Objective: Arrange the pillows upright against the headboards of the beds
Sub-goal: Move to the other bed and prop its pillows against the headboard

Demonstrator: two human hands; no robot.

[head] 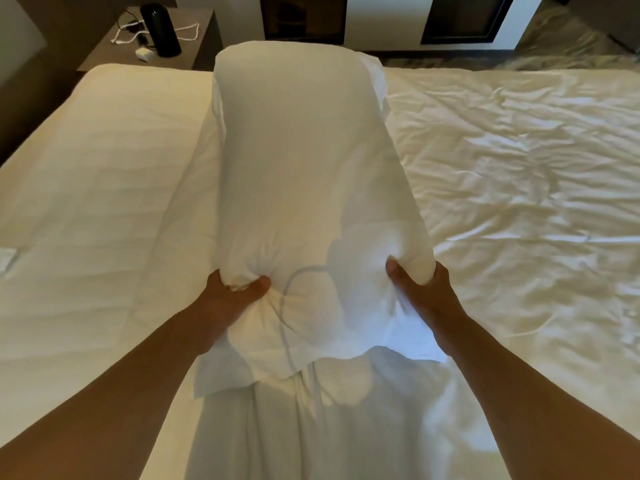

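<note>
A plump white pillow [304,168] is held out in front of me above the bed, its long side running away from me. My left hand [232,299] grips its near left corner, thumb pressed into the fabric. My right hand [420,292] clamps the near right corner the same way. The loose flap of the pillowcase hangs below my hands. A second white pillow [104,174] lies flat on the bed at the left, near the padded headboard [20,39], which shows only at the far left edge.
Rumpled white sheets [519,188] cover the bed to the right. A brown nightstand [104,53] at the top left carries a black cylinder [161,29], a white cable and a small white charger. Patterned carpet [561,39] lies beyond the bed.
</note>
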